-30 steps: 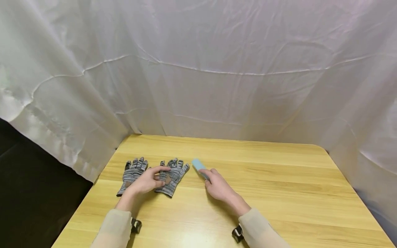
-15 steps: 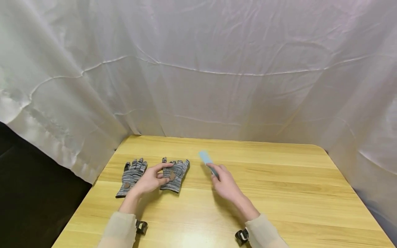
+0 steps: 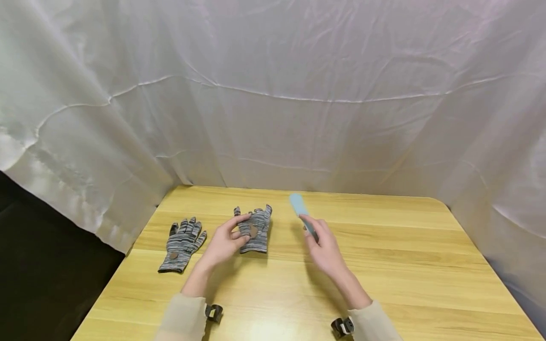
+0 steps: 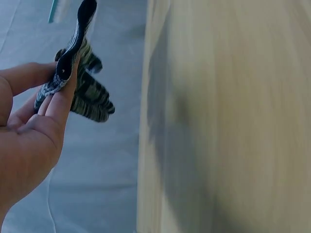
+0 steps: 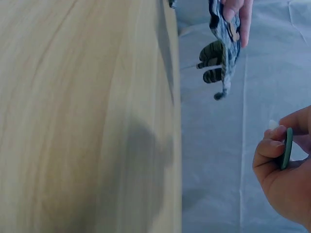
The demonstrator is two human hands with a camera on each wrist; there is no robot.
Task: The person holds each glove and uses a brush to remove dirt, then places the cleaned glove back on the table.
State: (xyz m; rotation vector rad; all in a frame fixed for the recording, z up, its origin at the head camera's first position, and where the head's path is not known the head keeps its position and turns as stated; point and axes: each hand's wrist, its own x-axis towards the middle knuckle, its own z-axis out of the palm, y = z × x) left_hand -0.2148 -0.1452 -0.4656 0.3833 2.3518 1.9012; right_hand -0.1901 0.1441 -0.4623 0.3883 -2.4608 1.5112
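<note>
My left hand (image 3: 222,242) pinches a grey-and-black striped knit glove (image 3: 259,242) by its side, raised off the table. A round brown patch (image 3: 253,231) marks the glove, and its fingers point away from me. In the left wrist view the glove (image 4: 92,97) is seen from the cuff end, between thumb and fingers. My right hand (image 3: 326,251) grips a light blue brush (image 3: 297,203) by its handle, head pointing away. Pale bristles show under the brush (image 4: 54,10) in the left wrist view. A matching glove (image 3: 181,244), also with a brown patch, lies flat at left.
The wooden table (image 3: 405,255) stretches out to the right of both hands. A pale satin curtain (image 3: 298,132) hangs behind and around it. Black fabric (image 3: 42,265) lies beyond the left edge. Each wrist wears a small black camera (image 3: 214,312).
The left hand has lifted the glove from beside the other one and carried it right and away from me. The right hand has moved the brush right and farther off too.
</note>
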